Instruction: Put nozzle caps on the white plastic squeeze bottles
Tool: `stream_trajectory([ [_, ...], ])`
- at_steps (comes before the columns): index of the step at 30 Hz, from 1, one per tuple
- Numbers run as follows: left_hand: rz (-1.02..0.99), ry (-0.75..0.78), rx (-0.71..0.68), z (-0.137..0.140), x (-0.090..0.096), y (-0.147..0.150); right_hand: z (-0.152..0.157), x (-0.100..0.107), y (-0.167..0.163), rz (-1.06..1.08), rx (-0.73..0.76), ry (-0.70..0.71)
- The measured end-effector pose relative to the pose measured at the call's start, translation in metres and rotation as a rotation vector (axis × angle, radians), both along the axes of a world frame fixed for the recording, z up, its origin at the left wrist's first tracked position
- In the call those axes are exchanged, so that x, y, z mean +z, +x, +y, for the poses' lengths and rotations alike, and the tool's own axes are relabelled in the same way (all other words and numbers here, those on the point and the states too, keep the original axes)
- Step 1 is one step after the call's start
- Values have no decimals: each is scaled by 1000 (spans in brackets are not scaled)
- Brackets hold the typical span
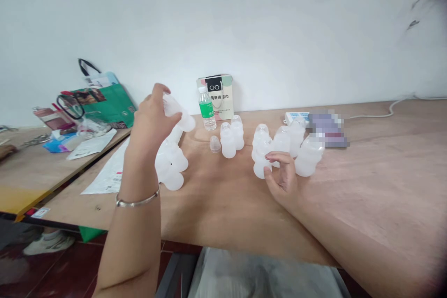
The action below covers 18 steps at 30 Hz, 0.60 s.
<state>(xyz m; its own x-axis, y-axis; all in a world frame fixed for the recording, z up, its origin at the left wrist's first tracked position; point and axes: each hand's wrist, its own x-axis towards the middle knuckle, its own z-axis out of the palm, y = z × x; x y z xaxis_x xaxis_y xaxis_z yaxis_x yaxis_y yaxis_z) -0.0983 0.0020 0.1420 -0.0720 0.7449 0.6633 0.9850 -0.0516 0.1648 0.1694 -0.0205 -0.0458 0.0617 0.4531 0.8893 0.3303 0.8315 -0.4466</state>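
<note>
The left hand [150,114] clamps a white bottle [177,111]; the right hand [285,178] curves, grip I cannot tell, near the table's [216,205] front edge.

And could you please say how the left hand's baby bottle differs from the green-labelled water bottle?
The baby bottle is tilted in the left hand; the water bottle stands upright on the table. The baby bottle looks frosted white; the water bottle is clear, with a green label.

Capped white bottles [228,145]: two at centre, five made out at right. Held bottle [172,106]: one. Left pile [172,179] overlaps, count unclear. Loose clear cap [215,144]: one. Green-labelled water bottle [207,110]: one. Glasses-print paper bag [226,106]: one.
</note>
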Motion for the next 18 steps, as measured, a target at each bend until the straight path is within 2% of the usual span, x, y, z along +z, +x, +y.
stream_trajectory([
  [1,-8,-26,-121,-12,3,8,-1,0,0,15,-3,20],
  [3,-6,-175,-445,-31,2,23,-4,0,0,42,17,77],
  [5,19,-395,-758,-42,-7,37,-8,0,-1,27,78,115],
  [7,41,-587,-942,-43,-23,49,-11,0,-2,-40,148,103],
  [9,33,-674,-1000,-38,-41,59,-13,0,-4,-122,201,65],
  [12,-44,-698,-1053,-27,-63,68,-11,0,-6,-211,235,-24],
  [18,-322,-732,-1167,-14,-90,69,-7,-7,-9,-229,252,-256],
])
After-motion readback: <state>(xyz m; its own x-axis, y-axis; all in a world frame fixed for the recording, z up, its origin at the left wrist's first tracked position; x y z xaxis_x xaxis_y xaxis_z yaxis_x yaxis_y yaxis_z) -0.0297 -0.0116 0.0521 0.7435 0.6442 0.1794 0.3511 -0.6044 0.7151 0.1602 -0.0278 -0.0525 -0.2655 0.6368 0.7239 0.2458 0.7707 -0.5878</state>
